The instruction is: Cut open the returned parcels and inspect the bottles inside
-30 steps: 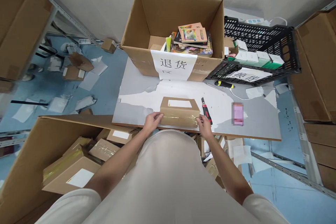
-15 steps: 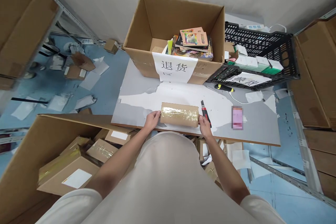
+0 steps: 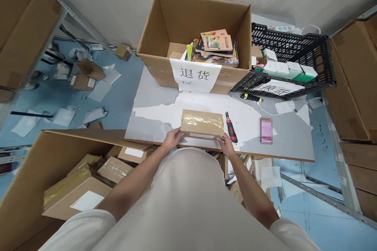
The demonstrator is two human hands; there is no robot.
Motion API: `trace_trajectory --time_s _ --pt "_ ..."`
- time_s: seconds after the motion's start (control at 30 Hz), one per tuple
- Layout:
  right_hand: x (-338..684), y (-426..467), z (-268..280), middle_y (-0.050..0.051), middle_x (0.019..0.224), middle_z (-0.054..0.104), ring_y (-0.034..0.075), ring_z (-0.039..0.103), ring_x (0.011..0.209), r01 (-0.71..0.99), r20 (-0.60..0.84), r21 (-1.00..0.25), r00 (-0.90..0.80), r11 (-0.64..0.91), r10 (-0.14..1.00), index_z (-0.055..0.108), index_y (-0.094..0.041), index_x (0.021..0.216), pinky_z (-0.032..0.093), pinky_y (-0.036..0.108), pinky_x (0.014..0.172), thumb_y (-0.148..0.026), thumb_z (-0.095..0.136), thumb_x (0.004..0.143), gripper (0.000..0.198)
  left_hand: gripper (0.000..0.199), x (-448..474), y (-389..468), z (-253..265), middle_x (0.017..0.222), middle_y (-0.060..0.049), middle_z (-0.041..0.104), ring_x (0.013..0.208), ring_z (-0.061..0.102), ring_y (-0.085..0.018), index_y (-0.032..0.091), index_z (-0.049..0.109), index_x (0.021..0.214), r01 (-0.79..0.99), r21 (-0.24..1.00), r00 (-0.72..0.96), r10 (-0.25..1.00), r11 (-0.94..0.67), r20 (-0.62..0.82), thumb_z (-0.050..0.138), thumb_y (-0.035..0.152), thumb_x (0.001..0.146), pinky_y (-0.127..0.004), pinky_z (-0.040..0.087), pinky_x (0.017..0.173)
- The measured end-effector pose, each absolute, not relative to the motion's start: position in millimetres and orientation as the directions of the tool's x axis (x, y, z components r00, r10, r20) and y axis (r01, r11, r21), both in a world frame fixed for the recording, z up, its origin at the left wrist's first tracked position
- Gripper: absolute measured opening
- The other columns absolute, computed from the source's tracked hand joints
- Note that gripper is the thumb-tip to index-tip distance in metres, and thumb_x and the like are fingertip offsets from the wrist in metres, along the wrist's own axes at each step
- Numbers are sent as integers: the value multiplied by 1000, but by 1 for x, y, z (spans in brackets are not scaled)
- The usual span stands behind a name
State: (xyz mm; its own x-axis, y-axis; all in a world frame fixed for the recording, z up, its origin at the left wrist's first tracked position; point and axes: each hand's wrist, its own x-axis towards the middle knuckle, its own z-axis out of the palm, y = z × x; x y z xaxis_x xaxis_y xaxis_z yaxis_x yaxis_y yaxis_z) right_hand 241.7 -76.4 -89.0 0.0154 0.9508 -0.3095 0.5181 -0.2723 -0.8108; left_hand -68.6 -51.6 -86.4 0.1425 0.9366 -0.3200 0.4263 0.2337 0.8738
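the taped carton (image 3: 202,119) is at the near edge of the table (image 3: 147,129), taped face up, label (image 3: 202,135) toward the person. from where i stand, the left hand (image 3: 173,139) and right hand (image 3: 226,145) grip its near corners, one each, apparently to balance it. the utility knife (image 3: 231,128) lies just right of the carton, probably for short reach. the open box (image 3: 163,73) stands far, likely to contain the books (image 3: 217,43).
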Motion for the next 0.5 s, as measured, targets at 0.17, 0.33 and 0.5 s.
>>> trace_trajectory --time_s 0.17,0.33,0.5 --pt "240 -54 -79 12 89 62 25 57 88 623 -300 -721 116 -305 947 58 -19 86 46 39 81 -56 33 89 45 43 -61 -31 -71 87 -9 71 82 62 -22 16 71 87 630 738 -1 950 243 -312 44 50 86 -31 45 78" --pt "234 -37 -85 12 82 63 27 58 85 652 -326 -678 148 -340 934 56 -20 75 45 39 81 -62 28 88 52 47 -55 -17 -76 65 -6 66 69 58 -20 17 67 68 636 717 -52 943 285 -329 42 53 85 -30 42 70" --pt "239 -44 -89 15 101 66 28 59 99 613 -335 -711 135 -344 933 63 -16 96 45 42 89 -60 28 89 57 45 -62 -23 -91 70 -6 67 71 60 -20 16 69 77 568 760 -59 937 316 -346 40 50 86 -31 45 73"
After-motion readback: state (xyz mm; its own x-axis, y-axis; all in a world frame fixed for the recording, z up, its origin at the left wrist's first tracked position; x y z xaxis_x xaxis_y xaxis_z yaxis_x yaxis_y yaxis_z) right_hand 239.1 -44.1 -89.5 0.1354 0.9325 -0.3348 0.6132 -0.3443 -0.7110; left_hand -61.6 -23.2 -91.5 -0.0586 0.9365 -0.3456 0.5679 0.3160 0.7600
